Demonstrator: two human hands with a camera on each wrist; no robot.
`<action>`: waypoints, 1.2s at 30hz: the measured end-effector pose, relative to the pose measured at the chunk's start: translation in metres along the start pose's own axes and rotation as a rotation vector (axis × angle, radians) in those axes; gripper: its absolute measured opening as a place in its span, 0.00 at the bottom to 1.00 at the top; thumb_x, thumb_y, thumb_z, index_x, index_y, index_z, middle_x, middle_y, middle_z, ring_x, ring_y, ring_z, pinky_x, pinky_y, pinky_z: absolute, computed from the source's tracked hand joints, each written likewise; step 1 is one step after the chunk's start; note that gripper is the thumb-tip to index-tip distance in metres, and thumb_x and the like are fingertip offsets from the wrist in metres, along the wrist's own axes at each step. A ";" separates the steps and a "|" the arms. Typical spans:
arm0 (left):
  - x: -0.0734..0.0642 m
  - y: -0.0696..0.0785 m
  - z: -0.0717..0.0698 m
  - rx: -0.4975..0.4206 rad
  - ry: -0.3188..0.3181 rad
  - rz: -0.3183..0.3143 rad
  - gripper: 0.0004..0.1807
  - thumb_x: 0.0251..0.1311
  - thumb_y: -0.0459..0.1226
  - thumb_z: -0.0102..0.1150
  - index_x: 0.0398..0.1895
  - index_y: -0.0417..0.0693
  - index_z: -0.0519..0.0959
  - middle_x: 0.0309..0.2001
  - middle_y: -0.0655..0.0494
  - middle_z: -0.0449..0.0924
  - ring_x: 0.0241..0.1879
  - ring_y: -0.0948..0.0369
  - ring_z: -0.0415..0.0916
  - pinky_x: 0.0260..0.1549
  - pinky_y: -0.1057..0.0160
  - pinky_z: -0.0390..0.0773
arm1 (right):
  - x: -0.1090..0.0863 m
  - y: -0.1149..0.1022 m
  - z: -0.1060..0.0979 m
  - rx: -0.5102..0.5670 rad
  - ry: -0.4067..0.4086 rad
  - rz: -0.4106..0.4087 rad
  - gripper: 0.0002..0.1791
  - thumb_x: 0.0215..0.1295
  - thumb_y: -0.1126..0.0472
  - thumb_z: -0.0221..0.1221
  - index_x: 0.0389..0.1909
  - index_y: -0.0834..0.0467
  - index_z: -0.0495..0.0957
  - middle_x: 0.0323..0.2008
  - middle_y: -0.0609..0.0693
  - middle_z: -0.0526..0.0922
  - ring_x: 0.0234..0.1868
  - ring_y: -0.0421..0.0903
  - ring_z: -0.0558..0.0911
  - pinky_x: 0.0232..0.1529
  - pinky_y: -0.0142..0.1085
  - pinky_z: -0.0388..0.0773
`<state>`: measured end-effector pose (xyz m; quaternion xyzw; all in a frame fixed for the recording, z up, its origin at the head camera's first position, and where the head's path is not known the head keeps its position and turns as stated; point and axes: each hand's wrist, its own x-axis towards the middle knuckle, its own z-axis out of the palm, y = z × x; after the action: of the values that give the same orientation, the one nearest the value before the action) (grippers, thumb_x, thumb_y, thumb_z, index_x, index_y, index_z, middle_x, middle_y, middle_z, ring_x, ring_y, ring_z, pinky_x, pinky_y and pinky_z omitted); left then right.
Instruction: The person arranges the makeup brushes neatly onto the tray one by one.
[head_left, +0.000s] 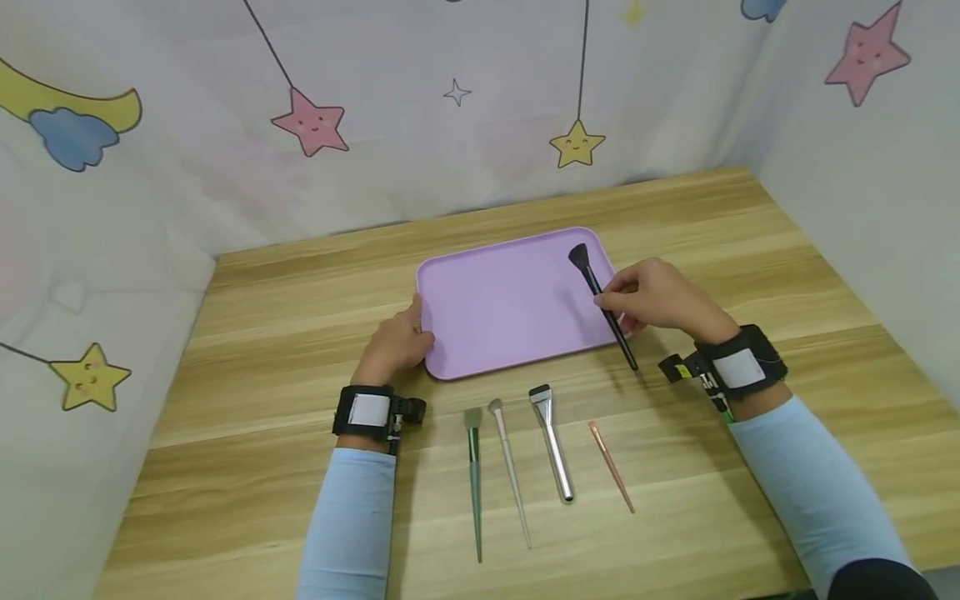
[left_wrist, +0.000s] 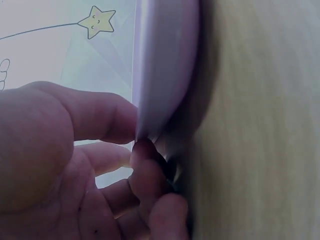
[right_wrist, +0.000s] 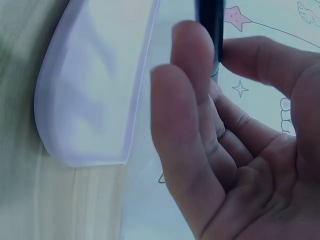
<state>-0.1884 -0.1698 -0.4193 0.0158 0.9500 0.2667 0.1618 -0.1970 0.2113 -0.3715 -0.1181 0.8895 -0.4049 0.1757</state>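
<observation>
A purple tray (head_left: 510, 308) lies toward the back of the table. At its left edge my left hand (head_left: 395, 337) grips the rim, thumb on top and fingers curled beneath, as the left wrist view shows around the tray's edge (left_wrist: 167, 65). My right hand (head_left: 648, 293) pinches a black makeup brush (head_left: 611, 321) by its handle over the tray's right side. The dark angled bristles point away from me, and the handle's end reaches past the near rim. In the right wrist view, thumb and fingertips (right_wrist: 192, 50) meet on the dark handle (right_wrist: 211, 30).
In front of the tray lie a green brush (head_left: 475, 483), a slim pale brush (head_left: 512, 475), a silver flat-topped brush (head_left: 555, 446) and a small copper-coloured brush (head_left: 612, 468). Behind the wooden table (head_left: 285, 333) hangs a white curtain (head_left: 420, 158) printed with stars.
</observation>
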 end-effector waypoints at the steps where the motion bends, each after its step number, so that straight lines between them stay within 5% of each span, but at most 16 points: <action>1: 0.000 0.000 0.001 -0.003 0.000 -0.004 0.42 0.65 0.40 0.47 0.81 0.40 0.45 0.72 0.37 0.63 0.51 0.44 0.69 0.44 0.53 0.69 | 0.001 0.001 0.000 -0.003 0.005 0.002 0.18 0.69 0.55 0.62 0.43 0.69 0.84 0.26 0.55 0.84 0.25 0.49 0.83 0.29 0.42 0.83; 12: 0.002 -0.001 0.001 -0.004 0.008 -0.020 0.42 0.65 0.41 0.46 0.81 0.43 0.45 0.64 0.38 0.70 0.24 0.54 0.62 0.27 0.58 0.64 | 0.015 0.014 -0.003 -0.016 0.071 0.043 0.20 0.70 0.54 0.62 0.47 0.69 0.84 0.25 0.55 0.84 0.23 0.48 0.83 0.28 0.42 0.82; 18: 0.002 -0.001 0.002 0.002 -0.006 -0.014 0.42 0.66 0.41 0.45 0.81 0.43 0.44 0.68 0.39 0.68 0.31 0.50 0.67 0.31 0.56 0.66 | 0.022 0.022 0.000 -0.026 0.074 0.047 0.21 0.71 0.53 0.61 0.48 0.69 0.83 0.25 0.54 0.83 0.22 0.47 0.82 0.26 0.39 0.81; 25: 0.002 -0.001 0.002 0.012 0.005 0.012 0.42 0.65 0.41 0.45 0.81 0.41 0.45 0.74 0.37 0.59 0.53 0.44 0.68 0.49 0.50 0.69 | 0.029 0.028 0.002 -0.039 0.089 0.053 0.20 0.71 0.53 0.60 0.46 0.68 0.84 0.21 0.53 0.82 0.21 0.46 0.80 0.24 0.38 0.78; 36: 0.002 -0.002 0.003 0.020 0.010 0.004 0.42 0.66 0.42 0.45 0.81 0.41 0.44 0.73 0.38 0.61 0.50 0.45 0.70 0.45 0.52 0.70 | 0.032 0.030 0.000 -0.031 0.081 0.071 0.22 0.71 0.52 0.61 0.48 0.69 0.82 0.23 0.53 0.82 0.22 0.45 0.81 0.26 0.37 0.79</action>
<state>-0.1889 -0.1696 -0.4226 0.0180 0.9534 0.2575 0.1563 -0.2281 0.2198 -0.4012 -0.0728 0.9057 -0.3890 0.1521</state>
